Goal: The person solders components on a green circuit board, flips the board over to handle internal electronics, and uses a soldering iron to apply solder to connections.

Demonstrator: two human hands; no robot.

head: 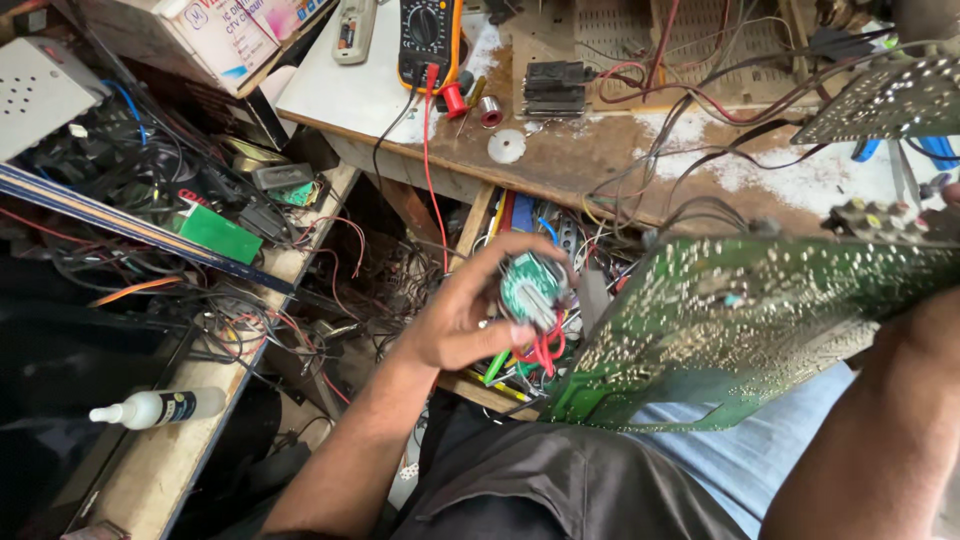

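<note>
Item one: my left hand (465, 320), which I am holding up over my lap, its grip closing around a small round green-and-white part (530, 285) at the fingertips. Item two: red wires (545, 350) and a green wire (497, 365) that are hanging from that part and running toward the near corner of the large green circuit board (740, 320). Item three: the circuit board itself, which is lying tilted across my lap with its soldered side up, its left corner sitting just beside the round part. Item four: my right arm, which is reaching along the board's right edge; the right hand is passing out of view there, so I cannot tell whether its grip is together or apart. Item five: the wooden table (600, 160) beyond the board, which is carrying a black-and-orange multimeter (428, 40) with a red lead (430, 150), a black block-shaped part (553, 88), a small white disc (507, 146) and a second, perforated board (885, 100) at the right. Item six: a low shelf (170, 450) on my left, on which a white glue bottle (155, 408) is lying on its side, well apart from the hand, among tangled cables.
</note>
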